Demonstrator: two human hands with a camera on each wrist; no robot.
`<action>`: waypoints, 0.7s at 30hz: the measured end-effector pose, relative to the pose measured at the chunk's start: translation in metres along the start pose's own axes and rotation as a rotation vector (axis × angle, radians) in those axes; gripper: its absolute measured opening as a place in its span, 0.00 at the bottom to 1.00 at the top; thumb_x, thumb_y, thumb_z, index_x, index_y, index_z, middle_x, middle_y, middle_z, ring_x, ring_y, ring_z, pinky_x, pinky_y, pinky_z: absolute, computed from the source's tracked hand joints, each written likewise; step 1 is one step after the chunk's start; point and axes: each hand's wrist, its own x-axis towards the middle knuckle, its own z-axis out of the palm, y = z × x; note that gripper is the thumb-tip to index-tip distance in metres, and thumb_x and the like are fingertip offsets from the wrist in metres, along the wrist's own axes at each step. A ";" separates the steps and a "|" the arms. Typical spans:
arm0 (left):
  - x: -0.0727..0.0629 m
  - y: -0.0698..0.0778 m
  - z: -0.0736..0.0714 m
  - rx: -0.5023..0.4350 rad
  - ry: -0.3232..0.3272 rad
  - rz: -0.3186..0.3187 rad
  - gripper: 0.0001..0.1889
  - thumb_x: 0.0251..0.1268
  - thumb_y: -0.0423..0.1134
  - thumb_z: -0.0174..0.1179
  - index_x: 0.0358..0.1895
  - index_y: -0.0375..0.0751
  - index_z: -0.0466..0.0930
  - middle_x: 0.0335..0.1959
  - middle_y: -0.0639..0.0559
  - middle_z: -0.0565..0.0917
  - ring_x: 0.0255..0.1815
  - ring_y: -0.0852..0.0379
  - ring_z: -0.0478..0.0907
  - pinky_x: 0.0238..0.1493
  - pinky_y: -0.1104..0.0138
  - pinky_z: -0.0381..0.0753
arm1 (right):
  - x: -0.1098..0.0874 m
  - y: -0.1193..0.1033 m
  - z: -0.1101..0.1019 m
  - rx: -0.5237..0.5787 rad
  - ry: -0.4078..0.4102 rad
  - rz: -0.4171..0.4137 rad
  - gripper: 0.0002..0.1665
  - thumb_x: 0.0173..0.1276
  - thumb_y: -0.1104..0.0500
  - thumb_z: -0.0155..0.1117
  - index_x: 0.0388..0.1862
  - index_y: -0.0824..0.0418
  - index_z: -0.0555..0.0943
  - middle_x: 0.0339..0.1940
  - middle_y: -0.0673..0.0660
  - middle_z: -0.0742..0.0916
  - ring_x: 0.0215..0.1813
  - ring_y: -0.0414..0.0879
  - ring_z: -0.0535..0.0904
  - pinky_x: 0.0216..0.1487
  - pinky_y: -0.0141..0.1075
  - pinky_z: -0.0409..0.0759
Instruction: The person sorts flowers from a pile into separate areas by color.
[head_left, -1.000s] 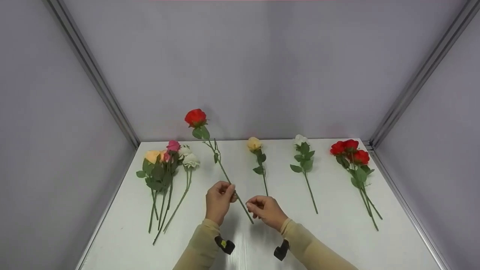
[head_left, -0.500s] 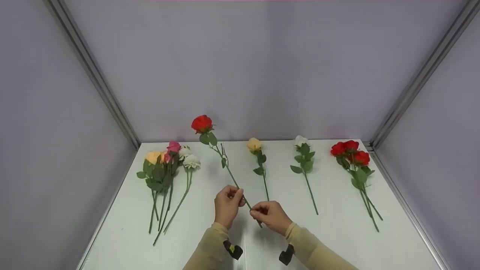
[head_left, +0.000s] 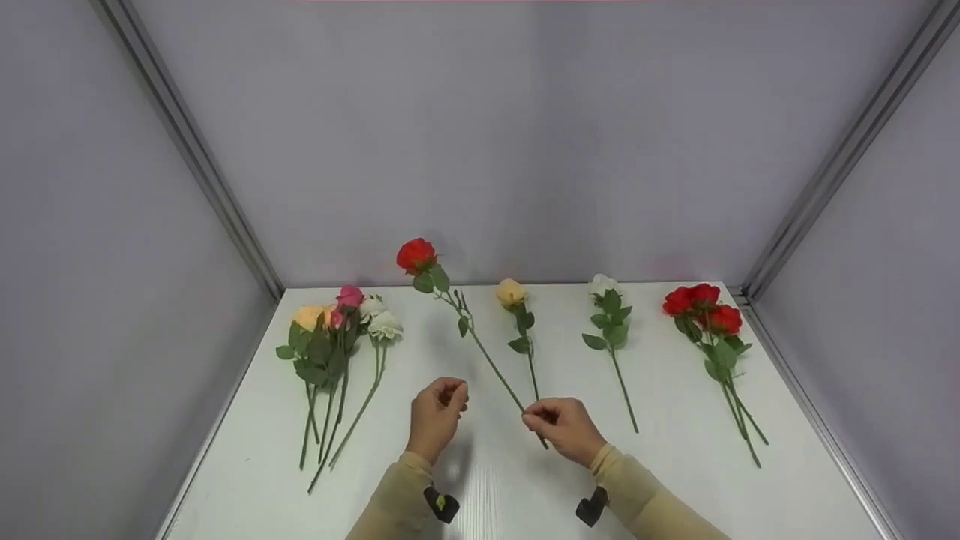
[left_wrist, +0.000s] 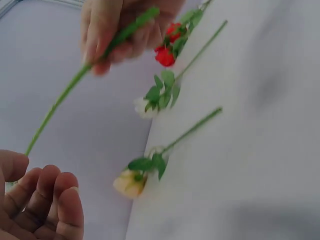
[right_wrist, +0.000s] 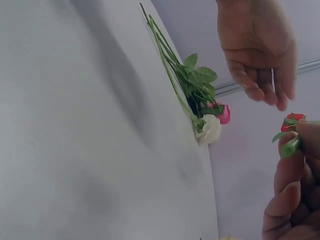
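Observation:
My right hand (head_left: 568, 429) pinches the long green stem of a red rose (head_left: 416, 255) near its lower end. The rose leans up to the left, its bloom overlapping the back wall in the head view. Beside it on the left, my left hand (head_left: 436, 418) holds nothing, its fingers loosely bent. In the right wrist view the cut end of the stem (right_wrist: 290, 148) sticks out between thumb and forefinger. A yellow rose (head_left: 511, 292) lies behind the right hand, and a white rose (head_left: 614, 330) lies farther right.
A bunch of yellow, pink and white flowers (head_left: 319, 352) lies at the left of the white table (head_left: 240, 480). Several red roses (head_left: 724, 321) are bunched at the right. Grey walls (head_left: 480, 150) close in the back and both sides.
The red rose has passed from my left hand to my right, moving rightward and slightly down. The left hand has let go of the stem and drawn back left.

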 end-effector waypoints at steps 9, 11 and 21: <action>-0.002 -0.030 -0.082 0.367 0.233 0.118 0.05 0.66 0.37 0.61 0.39 0.40 0.83 0.28 0.54 0.81 0.31 0.58 0.75 0.33 0.65 0.73 | -0.020 0.025 -0.070 -0.081 0.198 0.081 0.05 0.66 0.64 0.65 0.38 0.63 0.85 0.30 0.54 0.86 0.31 0.46 0.81 0.33 0.32 0.79; -0.003 -0.037 -0.100 0.415 0.274 0.098 0.05 0.65 0.37 0.61 0.39 0.39 0.83 0.29 0.52 0.81 0.31 0.56 0.75 0.33 0.63 0.73 | -0.028 0.042 -0.087 -0.119 0.261 0.101 0.07 0.66 0.62 0.66 0.39 0.64 0.86 0.31 0.53 0.86 0.32 0.45 0.81 0.33 0.31 0.79; -0.010 -0.069 -0.162 0.499 0.409 -0.037 0.09 0.67 0.38 0.58 0.41 0.35 0.82 0.31 0.45 0.81 0.33 0.51 0.75 0.35 0.59 0.72 | -0.076 0.094 -0.177 -0.355 0.536 0.176 0.13 0.66 0.56 0.66 0.43 0.64 0.86 0.32 0.57 0.87 0.32 0.35 0.78 0.29 0.24 0.74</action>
